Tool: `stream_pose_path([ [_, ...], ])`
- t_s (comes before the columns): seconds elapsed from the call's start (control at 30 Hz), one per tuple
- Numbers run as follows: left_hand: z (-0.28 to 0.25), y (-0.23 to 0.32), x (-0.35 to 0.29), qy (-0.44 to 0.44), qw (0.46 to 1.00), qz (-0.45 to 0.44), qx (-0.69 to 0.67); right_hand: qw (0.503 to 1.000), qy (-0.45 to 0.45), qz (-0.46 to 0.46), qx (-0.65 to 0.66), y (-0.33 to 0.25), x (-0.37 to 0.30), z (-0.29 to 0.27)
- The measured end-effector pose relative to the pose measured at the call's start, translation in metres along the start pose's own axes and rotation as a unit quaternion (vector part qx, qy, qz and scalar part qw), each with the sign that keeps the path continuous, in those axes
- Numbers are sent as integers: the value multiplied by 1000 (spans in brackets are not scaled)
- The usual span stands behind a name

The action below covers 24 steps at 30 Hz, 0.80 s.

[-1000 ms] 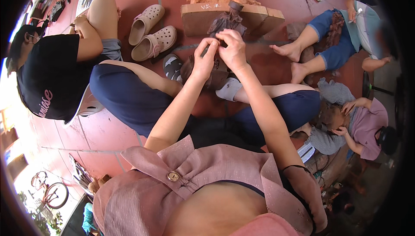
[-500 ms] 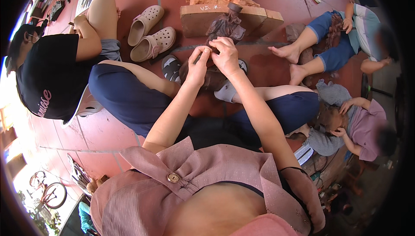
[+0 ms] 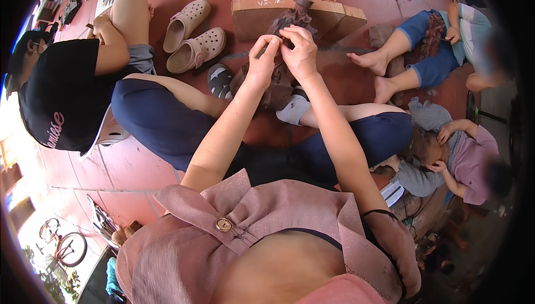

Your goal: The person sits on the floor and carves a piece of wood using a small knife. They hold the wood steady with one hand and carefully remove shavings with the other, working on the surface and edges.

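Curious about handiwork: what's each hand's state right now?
Left hand: closed in a pinch; contents hidden.
Right hand: fingers curled by the dark brown carved figure; grip can't be told.

Wearer's Outfit, Pink and Navy

Upper garment (image 3: 161, 248): dusty pink, broad loose folds, small pale flecks. Button (image 3: 224, 224): one, round, brown, light rim, on a gathered tab. Neckline edging (image 3: 312, 232): narrow, dark navy. Sleeve, right (image 3: 397, 251): same pink, thin black edge at the opening. Pink cloth (image 3: 346, 292): brighter, at lower border. Lap cloth (image 3: 278, 166): black. Legwear (image 3: 153, 120): navy, ending about the knees. Sock, right ankle (image 3: 292, 110): short, pale grey. Footwear, left (image 3: 220, 80): dark, white patches. Left hand (image 3: 262, 65), right hand (image 3: 300, 56): bare, likewise forearms.
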<state>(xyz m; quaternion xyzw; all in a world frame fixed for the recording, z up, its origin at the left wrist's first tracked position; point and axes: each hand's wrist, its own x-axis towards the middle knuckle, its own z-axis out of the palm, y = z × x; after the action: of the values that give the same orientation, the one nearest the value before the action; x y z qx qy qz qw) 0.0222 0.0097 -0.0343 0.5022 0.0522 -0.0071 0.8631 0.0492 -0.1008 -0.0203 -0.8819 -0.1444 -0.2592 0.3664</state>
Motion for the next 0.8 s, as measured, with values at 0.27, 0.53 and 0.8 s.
stream_pose_path([
  [0.27,-15,-13,-2,28,998,-60,-18,999,-28,-2,35,-7,-6,-1],
  [0.53,-29,-1,-83,25,993,-92,67,993,-77,45,71,-39,-88,-6],
  [0.8,-6,-3,-90,-47,930,108,348,993,-73,90,38,-30,-87,-28],
])
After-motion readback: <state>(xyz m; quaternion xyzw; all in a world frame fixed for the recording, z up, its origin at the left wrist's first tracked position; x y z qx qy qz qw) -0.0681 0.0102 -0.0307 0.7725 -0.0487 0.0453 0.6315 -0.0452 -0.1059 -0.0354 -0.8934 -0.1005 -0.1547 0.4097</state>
